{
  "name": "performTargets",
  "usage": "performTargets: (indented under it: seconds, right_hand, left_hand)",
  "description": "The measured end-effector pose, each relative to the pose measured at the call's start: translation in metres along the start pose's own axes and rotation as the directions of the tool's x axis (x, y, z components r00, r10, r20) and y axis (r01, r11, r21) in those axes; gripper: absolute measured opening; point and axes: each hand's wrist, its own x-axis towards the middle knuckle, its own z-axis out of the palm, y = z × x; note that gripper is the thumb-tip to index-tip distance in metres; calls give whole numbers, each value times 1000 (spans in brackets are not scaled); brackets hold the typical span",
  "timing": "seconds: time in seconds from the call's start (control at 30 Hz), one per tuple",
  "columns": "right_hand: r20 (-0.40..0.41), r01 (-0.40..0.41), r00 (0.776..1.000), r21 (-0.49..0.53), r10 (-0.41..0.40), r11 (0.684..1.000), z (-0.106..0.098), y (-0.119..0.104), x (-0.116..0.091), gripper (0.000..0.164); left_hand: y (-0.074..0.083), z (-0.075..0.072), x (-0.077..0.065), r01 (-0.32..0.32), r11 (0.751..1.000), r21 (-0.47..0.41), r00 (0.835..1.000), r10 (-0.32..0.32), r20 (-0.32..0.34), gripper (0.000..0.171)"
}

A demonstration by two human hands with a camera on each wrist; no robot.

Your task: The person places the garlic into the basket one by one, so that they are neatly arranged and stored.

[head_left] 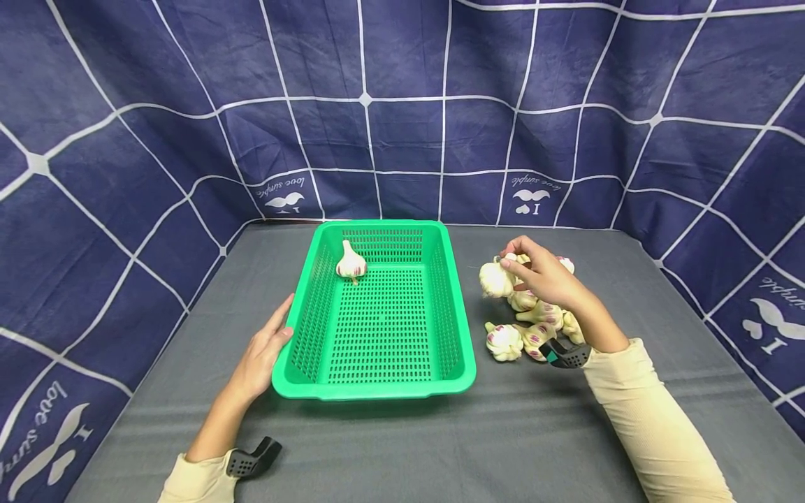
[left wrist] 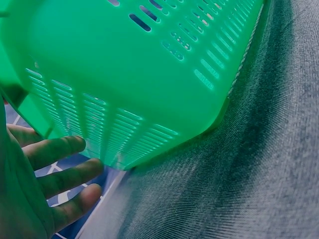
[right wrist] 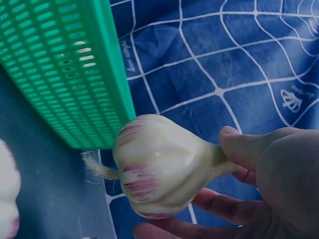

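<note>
My right hand pinches a garlic bulb by its stem, to the right of the green basket. In the right wrist view the bulb is white with purple streaks, its tuft of roots pointing left toward the basket's side. Below and behind that hand lies a pile of several garlic bulbs on the grey cloth. One more bulb rests inside the basket near its far left corner. At the basket's left side is my left hand, its fingers extended along the outer wall, as the left wrist view also shows.
A grey cloth covers the table surface. Blue fabric with a white grid hangs behind and along both sides. Each wrist wears a dark band, such as the left wristband.
</note>
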Motion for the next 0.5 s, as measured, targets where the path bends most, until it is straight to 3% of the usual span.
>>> performTargets:
  seconds: [0.5]
  right_hand:
    - [-13, 57, 998, -43, -57, 997, 12, -24, 23, 17]
  left_hand:
    - [0, 0, 0, 10, 1000, 18, 1000, -10, -1, 51]
